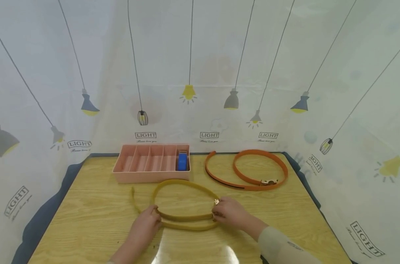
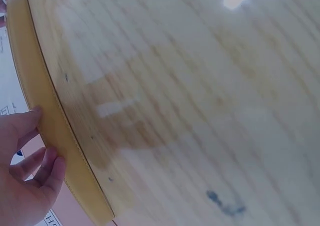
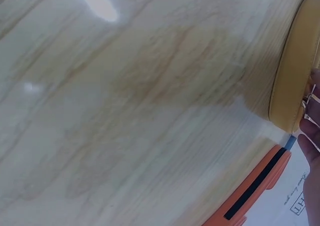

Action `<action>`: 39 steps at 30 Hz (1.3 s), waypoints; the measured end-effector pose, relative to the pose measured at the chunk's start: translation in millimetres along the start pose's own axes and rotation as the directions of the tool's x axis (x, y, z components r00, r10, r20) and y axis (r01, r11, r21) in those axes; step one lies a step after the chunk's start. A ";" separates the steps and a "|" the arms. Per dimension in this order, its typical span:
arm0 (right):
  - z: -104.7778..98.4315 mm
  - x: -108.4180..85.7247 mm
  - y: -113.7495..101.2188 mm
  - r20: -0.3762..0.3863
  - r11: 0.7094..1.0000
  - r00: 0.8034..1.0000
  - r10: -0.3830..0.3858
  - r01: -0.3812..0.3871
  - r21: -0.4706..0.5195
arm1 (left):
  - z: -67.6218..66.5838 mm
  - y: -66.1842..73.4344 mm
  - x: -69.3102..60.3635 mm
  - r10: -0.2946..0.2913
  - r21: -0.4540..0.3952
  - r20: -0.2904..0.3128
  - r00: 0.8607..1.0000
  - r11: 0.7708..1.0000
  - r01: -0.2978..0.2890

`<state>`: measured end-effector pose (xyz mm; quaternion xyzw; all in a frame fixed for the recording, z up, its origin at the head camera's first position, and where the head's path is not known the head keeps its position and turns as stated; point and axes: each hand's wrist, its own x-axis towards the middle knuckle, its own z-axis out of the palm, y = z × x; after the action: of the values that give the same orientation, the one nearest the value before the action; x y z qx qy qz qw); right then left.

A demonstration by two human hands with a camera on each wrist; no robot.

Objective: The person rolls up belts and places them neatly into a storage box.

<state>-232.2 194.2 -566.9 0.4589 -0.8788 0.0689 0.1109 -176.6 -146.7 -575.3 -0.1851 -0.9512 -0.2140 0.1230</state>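
Well inside table (image 1: 285,223) sides | left grip (image 1: 146,222), right grip (image 1: 232,212) | hold yellow belt (image 1: 186,218)

gold buckle (image 1: 216,201) of yellow belt (image 1: 188,227) partly hidden by right grip (image 1: 232,212)

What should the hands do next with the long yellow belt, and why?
Perhaps the left hand could draw in the yellow belt's loose tail, because it sticks out past that hand while the right hand holds the belt near its gold metal buckle.
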 end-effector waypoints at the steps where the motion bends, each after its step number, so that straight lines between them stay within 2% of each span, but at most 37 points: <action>1: -0.1 -1.7 1.4 -0.003 1.000 1.000 0.009 -0.009 0.000 | 0.0 0.0 0.2 -0.002 -0.002 0.003 1.000 1.000 0.002; 5: -1.9 -9.6 4.8 -0.024 0.998 0.998 0.057 -0.057 0.006 | -1.9 2.1 0.4 -0.012 0.000 0.020 1.000 1.000 0.012; 12: -1.8 -27.3 11.0 -0.065 0.993 0.991 0.117 -0.116 0.009 | -6.0 4.4 2.9 -0.081 -0.001 0.113 0.990 0.997 0.081; 16: -2.8 -39.1 15.8 -0.058 0.988 0.986 0.154 -0.154 0.019 | -7.0 4.6 3.3 -0.089 -0.007 0.139 0.986 0.996 0.091; 23: -7.6 -57.3 22.3 -0.070 0.980 0.978 0.199 -0.196 0.040 | -9.4 5.9 4.2 -0.077 -0.016 0.139 0.987 0.997 0.081; 29: -14.5 -66.2 24.3 -0.023 0.966 0.968 0.251 -0.249 0.061 | -7.2 4.9 4.9 -0.089 -0.018 0.150 0.985 0.996 0.093; 39: -15.8 -62.6 20.9 -0.026 0.978 0.978 0.206 -0.206 -0.005 | -3.8 1.3 5.0 -0.072 -0.020 0.141 0.987 0.997 0.075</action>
<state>-212.7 259.2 -568.2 0.3640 -0.9204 0.0827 0.1162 -179.9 -145.8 -569.9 -0.1660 -0.9608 -0.2171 0.0456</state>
